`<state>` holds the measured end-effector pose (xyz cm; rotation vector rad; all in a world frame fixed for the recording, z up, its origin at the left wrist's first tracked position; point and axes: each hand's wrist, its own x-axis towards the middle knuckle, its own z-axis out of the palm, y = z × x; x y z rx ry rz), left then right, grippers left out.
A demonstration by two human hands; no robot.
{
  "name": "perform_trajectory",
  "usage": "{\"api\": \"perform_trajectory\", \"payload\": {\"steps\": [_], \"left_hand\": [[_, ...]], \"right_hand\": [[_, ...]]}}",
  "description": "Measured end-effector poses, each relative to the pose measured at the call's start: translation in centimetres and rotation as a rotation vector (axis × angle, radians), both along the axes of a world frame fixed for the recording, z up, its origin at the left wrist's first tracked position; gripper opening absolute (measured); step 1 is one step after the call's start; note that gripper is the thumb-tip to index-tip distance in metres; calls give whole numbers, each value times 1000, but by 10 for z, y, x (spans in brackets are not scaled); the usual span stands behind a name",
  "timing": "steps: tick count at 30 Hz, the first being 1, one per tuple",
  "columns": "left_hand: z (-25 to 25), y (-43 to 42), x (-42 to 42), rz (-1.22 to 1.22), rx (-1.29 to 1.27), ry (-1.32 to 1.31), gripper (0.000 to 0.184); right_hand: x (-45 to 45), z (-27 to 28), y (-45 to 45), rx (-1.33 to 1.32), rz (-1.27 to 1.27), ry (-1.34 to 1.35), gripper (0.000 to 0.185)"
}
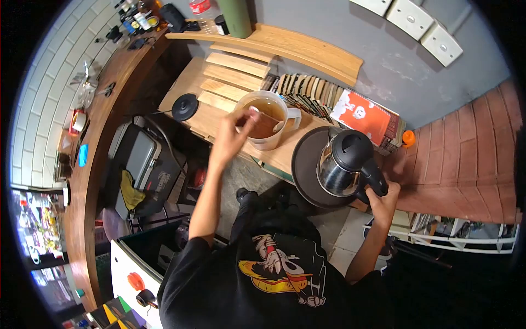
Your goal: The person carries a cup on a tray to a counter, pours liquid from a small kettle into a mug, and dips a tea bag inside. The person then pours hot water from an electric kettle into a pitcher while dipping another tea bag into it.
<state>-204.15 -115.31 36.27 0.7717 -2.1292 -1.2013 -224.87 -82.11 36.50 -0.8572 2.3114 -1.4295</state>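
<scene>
My right hand (382,202) is wrapped round the black handle of an electric kettle (335,174), which has a black lid and a shiny body. The kettle stands over a round dark tray (304,174); whether it touches the tray I cannot tell. My left hand (234,136) is at the left rim of a clear plastic pitcher (266,143), its fingers curled together over the opening. A small pale thing shows at these fingertips, too small to name. Amber-brown liquid (263,107) fills much of the pitcher, and a whitish bit, perhaps a tea bag, lies near its handle side.
Left of the pitcher, a round black lid (184,107) lies on the wooden bench. Behind stand a row of books (312,90), a red notebook (361,118) and a raised wooden shelf (307,52) with a green cylinder (234,16). A brick ledge (460,159) borders the right.
</scene>
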Motion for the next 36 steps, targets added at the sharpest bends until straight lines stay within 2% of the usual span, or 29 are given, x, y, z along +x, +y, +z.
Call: {"api": "perform_trajectory", "payload": {"steps": [1, 3, 4, 8, 10, 11, 13, 16, 17, 19, 20, 22, 26, 28, 29, 31, 36], "left_hand": [[9, -12, 2, -10, -29, -6, 24], [22, -33, 8, -16, -125, -122, 23], [23, -44, 11, -77, -210, -126, 22], [27, -72, 13, -148, -257, -217, 13], [30, -82, 13, -190, -249, -241, 16], [31, -85, 15, -231, -240, -267, 18], [32, -89, 20, -251, -215, -285, 19], [29, -97, 25, -234, -160, -272, 19], [31, -98, 28, -206, -130, -259, 19], [34, -102, 34, -171, -96, -239, 19], [36, -104, 37, -157, -96, -257, 20], [34, -110, 44, -140, -91, -275, 20], [23, -121, 49, -176, -136, -283, 19], [22, -122, 50, -178, -142, -255, 17], [24, -122, 50, -175, -131, -264, 20], [24, -124, 51, -170, -119, -272, 23], [13, -129, 48, -155, -187, -242, 21]], "right_hand": [[-3, -4, -2, -1, 16, 2, 15], [-11, -16, -6, 59, -132, 335, 24], [-12, 3, -14, 118, -55, 41, 30], [-21, 3, -38, 2, -54, 143, 30], [-23, 13, -55, -32, 75, 251, 8], [-22, 23, -63, -31, 83, 252, 8], [-12, 54, -83, -53, 279, 158, 4], [-11, 55, -101, -41, 275, 200, 3], [-10, 57, -107, -35, 276, 205, 3], [-9, 64, -122, -12, 306, 112, 16], [-10, 69, -129, -9, 312, 117, 16], [-9, 84, -143, 178, 418, 72, 13], [6, 104, -169, 166, 463, 90, 11], [9, 109, -180, 201, 354, 333, 12], [7, 113, -186, 203, 355, 334, 12], [3, 122, -198, 370, 474, 296, 11], [-1, 125, -217, 416, 497, 302, 12]]}}
